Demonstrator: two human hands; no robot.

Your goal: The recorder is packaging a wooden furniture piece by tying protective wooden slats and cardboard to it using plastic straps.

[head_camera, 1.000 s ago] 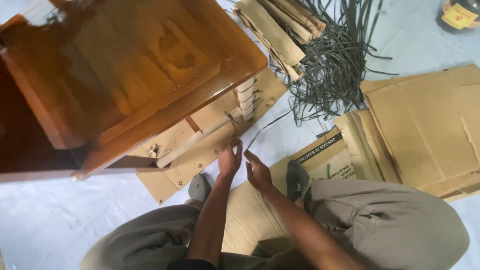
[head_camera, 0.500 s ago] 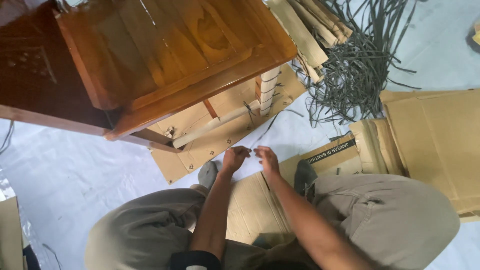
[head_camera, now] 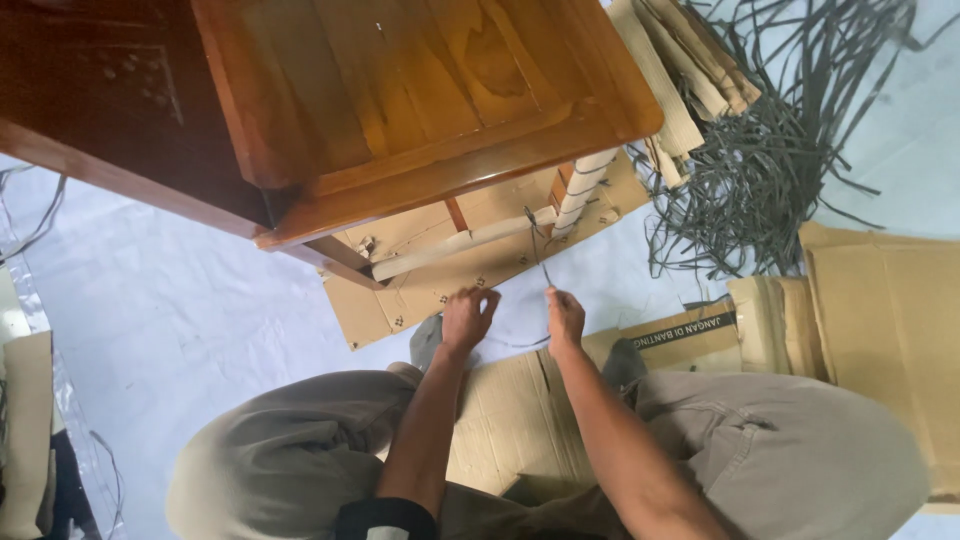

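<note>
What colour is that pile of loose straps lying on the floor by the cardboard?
Dark grey-green, nearly black: the tangled pile of flat plastic straps, seen in the head view.
</note>
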